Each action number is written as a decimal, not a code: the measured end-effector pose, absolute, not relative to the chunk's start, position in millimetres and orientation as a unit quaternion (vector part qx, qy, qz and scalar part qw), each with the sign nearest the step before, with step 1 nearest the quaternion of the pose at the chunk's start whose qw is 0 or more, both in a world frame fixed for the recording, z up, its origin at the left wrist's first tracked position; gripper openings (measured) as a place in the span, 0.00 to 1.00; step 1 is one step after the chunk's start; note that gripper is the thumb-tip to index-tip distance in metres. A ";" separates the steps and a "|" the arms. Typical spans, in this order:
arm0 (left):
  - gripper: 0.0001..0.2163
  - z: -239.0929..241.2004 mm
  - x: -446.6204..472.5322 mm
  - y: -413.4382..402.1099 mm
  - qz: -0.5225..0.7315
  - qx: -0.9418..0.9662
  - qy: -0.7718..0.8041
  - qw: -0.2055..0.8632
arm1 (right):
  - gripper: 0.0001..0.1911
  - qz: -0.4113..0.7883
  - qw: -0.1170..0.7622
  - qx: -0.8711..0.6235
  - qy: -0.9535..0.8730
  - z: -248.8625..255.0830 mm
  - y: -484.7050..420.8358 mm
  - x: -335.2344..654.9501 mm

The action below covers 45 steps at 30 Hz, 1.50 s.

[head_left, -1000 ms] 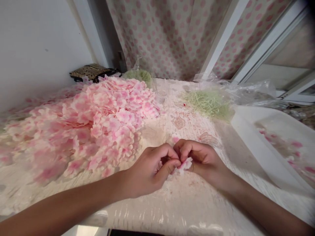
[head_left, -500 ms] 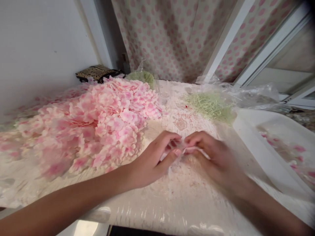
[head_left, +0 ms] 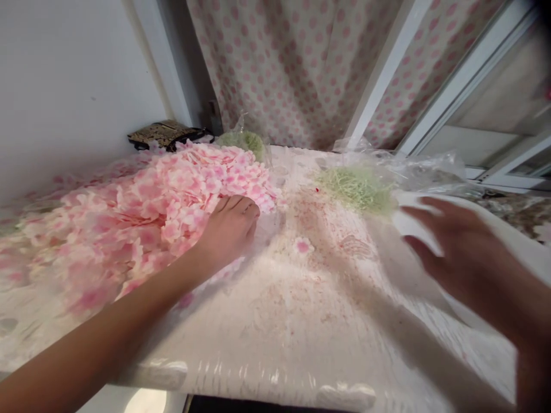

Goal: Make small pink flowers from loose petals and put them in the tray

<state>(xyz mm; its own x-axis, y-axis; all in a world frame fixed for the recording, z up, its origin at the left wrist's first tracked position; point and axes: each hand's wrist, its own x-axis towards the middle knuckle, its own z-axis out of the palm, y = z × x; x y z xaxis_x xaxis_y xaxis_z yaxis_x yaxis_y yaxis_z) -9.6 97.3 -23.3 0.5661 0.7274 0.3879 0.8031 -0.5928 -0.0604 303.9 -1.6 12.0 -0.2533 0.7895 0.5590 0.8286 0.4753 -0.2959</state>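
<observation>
The left hand (head_left: 230, 229) is set down at the right edge of a big heap of pink blossoms (head_left: 146, 212), knuckles up and fingers curled under, and from here I can't tell whether it has hold of any, because the fingertips are hidden. The right hand (head_left: 465, 258) is held out over the white tray (head_left: 523, 244), thumb well apart from the fingers, nothing showing in its grasp, and it looks a little blurred to me. Between the two hands a single blossom (head_left: 302, 246), pale with a pink middle, lies flat on the table (head_left: 258, 327), touched by neither of them. A long shadow runs across the pale, patterned cover beside it. Farther back, a tiny red speck (head_left: 317, 190) sits near a loose tuft of green shreds (head_left: 361, 186), and a crumpled clear bag (head_left: 426, 163) lies just behind that, near the tray's far end. Past the heap I can make out a second green bundle (head_left: 249, 142) in clear plastic, and to its left a dark-edged patterned pouch (head_left: 161, 135) close to the white wall (head_left: 69, 74). Behind everything hangs a curtain (head_left: 293, 69) with pink dots, with a white frame (head_left: 387, 74) slanting across it
</observation>
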 end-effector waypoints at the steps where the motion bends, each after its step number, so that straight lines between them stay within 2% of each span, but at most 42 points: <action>1: 0.12 -24.2 -8.6 96.2 -0.167 -0.885 -0.424 0.093 | 0.16 -0.066 0.277 -0.517 -0.807 6.9 2.7 287.6; 4: 0.13 -28.1 -4.4 89.5 -0.178 -0.917 -0.357 -0.007 | 0.14 -0.026 0.166 -0.484 -0.859 -13.2 16.0 238.1; 6: 0.14 -31.9 -1.5 84.9 -0.170 -0.938 -0.296 -0.053 | 0.13 -0.057 0.115 -0.496 -0.859 -25.8 23.9 217.6; 10: 0.12 -37.7 2.1 81.9 -0.157 -0.952 -0.261 -0.039 | 0.08 -0.078 0.073 -0.486 -0.867 -39.2 32.0 211.3; 14: 0.10 -35.5 4.0 82.4 -0.215 -0.938 -0.265 -0.068 | 0.08 -0.065 0.106 -0.497 -0.858 -39.0 30.4 215.7; 18: 0.08 -30.1 7.6 77.7 -0.280 -0.894 -0.283 -0.204 | 0.11 -0.046 0.178 -0.508 -0.842 -33.6 25.9 215.4; 21: 0.10 -27.3 9.5 74.8 -0.290 -0.853 -0.326 -0.285 | 0.11 -0.019 0.187 -0.481 -0.856 -29.6 22.5 215.7; 25: 0.11 -23.6 10.2 74.6 -0.316 -0.835 -0.346 -0.289 | 0.09 0.082 0.172 -0.420 -0.887 -24.8 18.5 218.1; 30: 0.11 -21.5 13.1 67.8 -0.264 -0.862 -0.325 -0.285 | 0.06 0.158 0.291 -0.448 -0.830 -24.9 17.7 216.1; 33: 0.11 -24.0 14.9 61.5 -0.227 -0.883 -0.280 -0.301 | 0.10 0.183 0.317 -0.420 -0.831 -27.6 18.8 209.9; 36: 0.12 -27.3 14.6 60.8 -0.224 -0.892 -0.272 -0.282 | 0.11 0.139 0.285 -0.415 -0.853 -23.6 17.9 205.5; 40: 0.08 -28.3 12.3 65.6 -0.260 -0.893 -0.292 -0.224 | 0.11 -0.041 0.254 -0.438 -0.861 0.7 -5.4 209.6; 45: 0.11 -24.2 9.6 68.0 -0.266 -0.891 -0.308 -0.201 | 0.11 -0.196 0.342 -0.510 -0.764 46.6 -47.3 288.5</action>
